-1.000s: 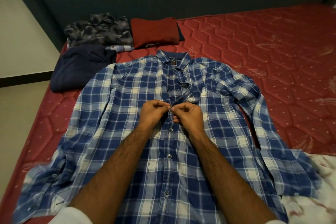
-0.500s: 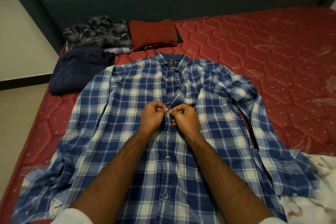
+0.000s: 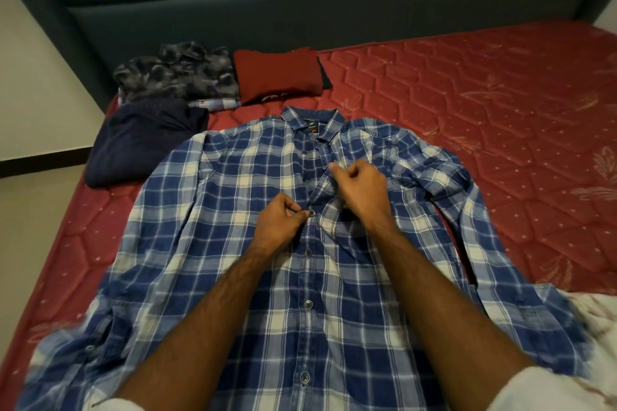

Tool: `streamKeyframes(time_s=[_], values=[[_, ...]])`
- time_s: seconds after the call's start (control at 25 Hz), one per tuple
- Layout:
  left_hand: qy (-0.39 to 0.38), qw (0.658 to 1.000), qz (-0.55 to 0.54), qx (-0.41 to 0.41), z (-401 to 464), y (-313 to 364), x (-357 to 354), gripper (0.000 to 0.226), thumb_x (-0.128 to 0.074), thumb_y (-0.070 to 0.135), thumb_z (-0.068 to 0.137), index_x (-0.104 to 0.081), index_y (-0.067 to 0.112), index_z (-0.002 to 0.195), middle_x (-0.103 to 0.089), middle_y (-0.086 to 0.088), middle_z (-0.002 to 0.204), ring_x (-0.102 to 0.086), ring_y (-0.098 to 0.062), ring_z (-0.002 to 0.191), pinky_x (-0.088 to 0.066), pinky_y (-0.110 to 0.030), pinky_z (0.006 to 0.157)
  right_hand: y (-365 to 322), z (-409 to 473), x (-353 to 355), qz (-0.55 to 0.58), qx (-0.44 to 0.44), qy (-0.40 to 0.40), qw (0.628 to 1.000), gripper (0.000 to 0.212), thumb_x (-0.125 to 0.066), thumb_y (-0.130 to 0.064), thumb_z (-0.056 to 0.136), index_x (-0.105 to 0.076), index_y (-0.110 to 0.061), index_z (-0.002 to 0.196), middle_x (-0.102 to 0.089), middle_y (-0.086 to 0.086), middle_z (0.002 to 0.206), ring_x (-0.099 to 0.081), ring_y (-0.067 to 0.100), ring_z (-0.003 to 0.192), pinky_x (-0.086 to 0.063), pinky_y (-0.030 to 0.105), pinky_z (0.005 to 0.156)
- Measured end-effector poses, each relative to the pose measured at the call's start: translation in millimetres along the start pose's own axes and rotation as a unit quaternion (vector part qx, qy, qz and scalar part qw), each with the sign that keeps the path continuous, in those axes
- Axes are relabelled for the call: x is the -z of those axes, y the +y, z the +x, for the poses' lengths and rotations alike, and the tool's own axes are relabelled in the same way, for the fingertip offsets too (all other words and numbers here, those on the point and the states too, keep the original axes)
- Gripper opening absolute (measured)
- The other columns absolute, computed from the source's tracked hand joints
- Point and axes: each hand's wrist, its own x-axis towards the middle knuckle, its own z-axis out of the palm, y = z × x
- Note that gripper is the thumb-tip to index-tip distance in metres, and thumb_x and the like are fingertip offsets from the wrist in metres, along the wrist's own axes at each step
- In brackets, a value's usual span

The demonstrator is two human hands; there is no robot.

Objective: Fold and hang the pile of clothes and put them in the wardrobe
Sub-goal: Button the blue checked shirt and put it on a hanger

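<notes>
both hands pinch the plaid shirt [image 3: 213,243]: left hand [image 3: 278,223] fingers at placket, right hand [image 3: 359,187] higher.

Both forearms extend forward, bare to rolled white sleeves. Left hand [image 3: 278,223]: fingers curled, thumb and fingertips pinching fabric. Right hand [image 3: 362,185]: farther forward, fist-like, fingers curled and gripping cloth.

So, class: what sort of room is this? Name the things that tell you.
Probably a bedroom: a red quilted mattress against a padded headboard, with folded clothes stacked near it.
</notes>
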Motion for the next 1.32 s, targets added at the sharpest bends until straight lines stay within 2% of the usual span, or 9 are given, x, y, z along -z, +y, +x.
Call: streamKeyframes(time_s=[0.08, 0.16, 0.28, 0.36, 0.48, 0.64, 0.76, 0.92, 1.32], values=[[-0.004, 1.000, 0.013, -0.004, 1.0, 0.0, 2.2, 0.016, -0.065, 0.026, 0.097, -0.057, 0.013, 0.103, -0.065, -0.002, 0.086, -0.061, -0.014, 0.074, -0.055, -0.034, 0.071, -8.4, 8.2, -9.9, -0.189, 0.022, -0.021, 0.982, 0.050, -0.061, -0.064, 0.090, -0.059, -0.015, 0.082, -0.065, 0.001, 0.069, -0.065, 0.018, 0.063, -0.050, 0.030, 0.060], [0.015, 0.998, 0.057, -0.037, 7.9, 1.5, 6.4, 0.015, -0.058, 0.030, 0.101, -0.054, 0.018, 0.109, -0.066, 0.001, 0.096, -0.064, -0.014, 0.083, -0.056, -0.040, 0.080, -8.8, 14.5, -15.5, -0.254, 0.008, -0.040, 0.966, 0.040, -0.064, -0.054, 0.092, -0.062, -0.014, 0.085, -0.066, 0.000, 0.073, -0.067, 0.019, 0.070, -0.053, 0.030, 0.063], [0.077, 0.985, 0.112, -0.108, 33.5, 9.0, 12.3, 0.022, -0.057, 0.036, 0.101, -0.049, 0.028, 0.120, -0.062, 0.005, 0.103, -0.063, -0.009, 0.084, -0.056, -0.040, 0.077, 0.7, 22.6, -8.3, -0.074, -0.043, -0.074, 0.994, 0.018, -0.069, -0.023, 0.093, -0.065, -0.008, 0.084, -0.071, 0.008, 0.075, -0.071, 0.022, 0.068, -0.061, 0.038, 0.065], [0.076, 0.979, 0.144, -0.118, 54.0, 17.0, 13.0, 0.023, -0.059, 0.040, 0.099, -0.052, 0.031, 0.119, -0.062, 0.004, 0.108, -0.064, -0.011, 0.087, -0.058, -0.043, 0.079, 4.3, 23.6, -0.4, 0.067, -0.074, -0.104, 0.989, 0.013, -0.069, -0.010, 0.094, -0.067, -0.005, 0.082, -0.071, 0.010, 0.075, -0.070, 0.019, 0.065, -0.064, 0.038, 0.069], [0.066, 0.970, 0.209, -0.105, 66.9, 25.5, 8.8, 0.018, -0.065, 0.036, 0.096, -0.056, 0.030, 0.109, -0.067, 0.006, 0.100, -0.066, -0.014, 0.084, -0.058, -0.043, 0.077, 2.7, 29.1, 1.9, 0.172, -0.082, -0.111, 0.975, 0.008, -0.074, -0.006, 0.090, -0.066, -0.005, 0.088, -0.073, 0.009, 0.078, -0.071, 0.016, 0.067, -0.062, 0.029, 0.065], [0.109, 0.949, 0.258, -0.144, 63.5, 24.6, 1.1, 0.025, -0.068, 0.021, 0.093, -0.048, 0.028, 0.106, -0.065, 0.008, 0.089, -0.064, -0.016, 0.076, -0.057, -0.043, 0.068, 6.7, 30.3, -21.2, 0.218, -0.113, -0.083, 0.966, 0.019, -0.080, -0.011, 0.086, -0.062, -0.011, 0.087, -0.074, 0.009, 0.081, -0.071, 0.017, 0.066, -0.062, 0.032, 0.066], [0.099, 0.985, 0.107, -0.089, 67.8, 22.0, 2.1, 0.015, -0.068, 0.016, 0.093, -0.059, 0.025, 0.100, -0.070, 0.005, 0.085, -0.068, -0.017, 0.077, -0.059, -0.045, 0.073, 18.0, 25.9, -43.2, 0.177, -0.110, -0.033, 0.978, 0.024, -0.085, -0.021, 0.080, -0.062, -0.017, 0.076, -0.072, 0.006, 0.071, -0.066, 0.017, 0.061, -0.056, 0.038, 0.063], [0.079, 0.991, -0.104, -0.003, 69.4, 21.4, 2.6, 0.013, -0.076, 0.006, 0.087, -0.074, 0.018, 0.093, -0.076, 0.001, 0.095, -0.072, -0.014, 0.092, -0.059, -0.044, 0.091, 17.9, 23.3, -55.0, 0.176, -0.093, -0.020, 0.980, 0.013, -0.083, -0.022, 0.083, -0.073, -0.017, 0.089, -0.076, -0.001, 0.081, -0.073, 0.017, 0.076, -0.062, 0.042, 0.079], [0.066, 0.981, -0.184, 0.001, 65.7, 13.2, -1.3, 0.015, -0.079, 0.001, 0.081, -0.076, 0.013, 0.088, -0.077, -0.005, 0.095, -0.073, -0.017, 0.095, -0.057, -0.038, 0.097, 12.2, 16.7, -61.1, 0.067, -0.084, 0.001, 0.994, 0.018, -0.083, -0.041, 0.081, -0.073, -0.031, 0.091, -0.072, -0.017, 0.080, -0.070, 0.003, 0.078, -0.058, 0.033, 0.077]])
